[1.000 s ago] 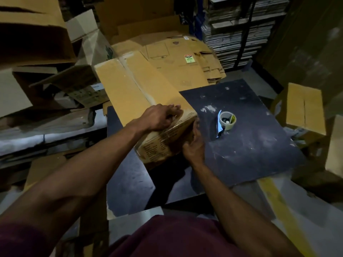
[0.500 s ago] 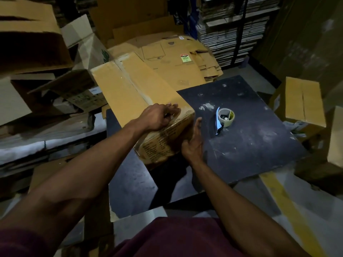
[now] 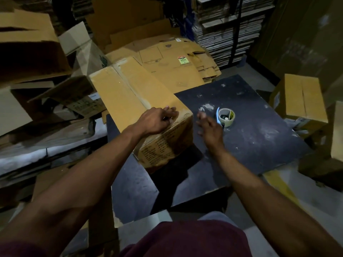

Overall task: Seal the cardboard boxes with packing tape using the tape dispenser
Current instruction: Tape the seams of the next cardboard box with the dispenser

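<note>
- On the dark surface [image 3: 250, 141]: left hand [image 3: 155, 122] rests on the cardboard box [image 3: 133, 101], fingers curled loosely.
- Right hand [image 3: 209, 127], grip spread, hovers beside the tape dispenser [image 3: 225, 116].

I can't read any text here. The near side of the cardboard box [image 3: 163, 147] carries rows of dark print, too blurred to make out. A red-and-green sticker [image 3: 182, 60] on the flattened cartons [image 3: 172, 65] behind it is just as illegible.
</note>
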### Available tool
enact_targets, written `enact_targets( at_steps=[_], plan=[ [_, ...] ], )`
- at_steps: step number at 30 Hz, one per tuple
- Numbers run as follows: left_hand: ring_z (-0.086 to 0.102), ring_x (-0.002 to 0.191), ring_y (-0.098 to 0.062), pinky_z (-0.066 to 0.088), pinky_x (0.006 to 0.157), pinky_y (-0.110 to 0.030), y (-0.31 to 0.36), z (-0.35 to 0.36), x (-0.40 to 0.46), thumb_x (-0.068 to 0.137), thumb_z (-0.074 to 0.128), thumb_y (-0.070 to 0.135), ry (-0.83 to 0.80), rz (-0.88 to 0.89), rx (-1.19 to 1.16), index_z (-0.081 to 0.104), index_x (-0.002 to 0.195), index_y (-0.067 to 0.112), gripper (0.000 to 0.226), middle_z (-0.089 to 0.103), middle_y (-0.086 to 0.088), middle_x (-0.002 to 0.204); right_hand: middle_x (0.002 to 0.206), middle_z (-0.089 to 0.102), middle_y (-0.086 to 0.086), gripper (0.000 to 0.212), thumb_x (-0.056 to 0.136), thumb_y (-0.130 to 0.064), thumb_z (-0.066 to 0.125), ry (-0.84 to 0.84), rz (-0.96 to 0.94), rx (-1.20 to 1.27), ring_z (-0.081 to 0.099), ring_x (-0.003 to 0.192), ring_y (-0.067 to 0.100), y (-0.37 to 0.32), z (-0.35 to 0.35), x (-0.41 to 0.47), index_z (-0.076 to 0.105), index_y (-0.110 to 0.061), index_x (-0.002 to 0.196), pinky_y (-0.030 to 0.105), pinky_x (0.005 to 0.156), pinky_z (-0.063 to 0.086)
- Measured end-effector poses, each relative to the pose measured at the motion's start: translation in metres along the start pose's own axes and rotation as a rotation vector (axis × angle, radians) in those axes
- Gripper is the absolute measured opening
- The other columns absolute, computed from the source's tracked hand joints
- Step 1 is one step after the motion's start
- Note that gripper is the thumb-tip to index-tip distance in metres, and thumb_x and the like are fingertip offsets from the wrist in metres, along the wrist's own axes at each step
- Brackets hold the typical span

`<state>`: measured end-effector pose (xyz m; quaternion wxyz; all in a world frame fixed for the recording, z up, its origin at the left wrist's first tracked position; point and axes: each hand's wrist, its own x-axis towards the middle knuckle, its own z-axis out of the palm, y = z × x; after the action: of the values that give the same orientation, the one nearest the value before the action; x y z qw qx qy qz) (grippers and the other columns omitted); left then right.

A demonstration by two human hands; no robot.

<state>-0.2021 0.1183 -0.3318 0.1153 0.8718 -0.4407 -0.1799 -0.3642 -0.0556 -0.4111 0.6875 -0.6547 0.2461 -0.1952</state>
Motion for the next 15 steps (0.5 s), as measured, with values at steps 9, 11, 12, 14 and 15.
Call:
enact_targets(
  at_steps=[9, 11, 12, 14, 15],
  plan=[
    [0.034, 0.152, -0.012, 0.044, 0.113, -0.043, 0.001, 0.000, -0.001, 0.103, 0.058, 0.020, 0.033, 0.063, 0.005, 0.055, 0.151, 0.030, 0.049, 0.039, 0.012, 0.162, 0.124, 0.073, 0.007, 0.039, 0.085, -0.039, 0.077, -0.302, -0.167, -0.070, 0.071, 0.113, 0.019, -0.012, -0.007, 0.064, 0.076, -0.016, 0.116, 0.051, 0.086, 0.062],
    [0.033, 0.153, -0.012, 0.043, 0.113, -0.041, 0.001, 0.001, 0.000, 0.104, 0.057, 0.022, 0.040, 0.071, -0.001, 0.054, 0.151, 0.030, 0.048, 0.038, 0.012, 0.163, 0.120, 0.074, 0.008, 0.034, 0.089, -0.029, 0.075, -0.302, -0.213, -0.109, 0.073, 0.108, 0.019, -0.010, -0.010, 0.065, 0.074, -0.011, 0.119, 0.052, 0.085, 0.063],
    [0.032, 0.153, -0.012, 0.043, 0.112, -0.041, 0.000, 0.001, -0.001, 0.105, 0.058, 0.023, 0.039, 0.074, -0.005, 0.054, 0.152, 0.030, 0.048, 0.037, 0.012, 0.163, 0.122, 0.073, 0.009, 0.033, 0.091, -0.025, 0.075, -0.318, -0.227, -0.124, 0.073, 0.109, 0.019, -0.008, -0.012, 0.067, 0.073, -0.009, 0.120, 0.050, 0.085, 0.063],
    [0.031, 0.153, -0.011, 0.043, 0.112, -0.040, -0.001, 0.001, 0.000, 0.105, 0.058, 0.024, 0.039, 0.088, -0.007, 0.053, 0.152, 0.029, 0.048, 0.037, 0.011, 0.163, 0.125, 0.072, 0.010, 0.033, 0.092, -0.019, 0.075, -0.358, -0.251, -0.136, 0.072, 0.111, 0.021, -0.007, -0.016, 0.069, 0.072, -0.004, 0.121, 0.046, 0.086, 0.063],
    [0.031, 0.153, -0.011, 0.042, 0.113, -0.039, 0.000, 0.000, 0.000, 0.105, 0.059, 0.024, 0.040, 0.095, -0.008, 0.053, 0.152, 0.029, 0.048, 0.038, 0.010, 0.163, 0.125, 0.072, 0.011, 0.033, 0.092, -0.017, 0.075, -0.367, -0.271, -0.154, 0.073, 0.110, 0.021, -0.008, -0.017, 0.070, 0.072, -0.002, 0.121, 0.044, 0.086, 0.063]
  ],
)
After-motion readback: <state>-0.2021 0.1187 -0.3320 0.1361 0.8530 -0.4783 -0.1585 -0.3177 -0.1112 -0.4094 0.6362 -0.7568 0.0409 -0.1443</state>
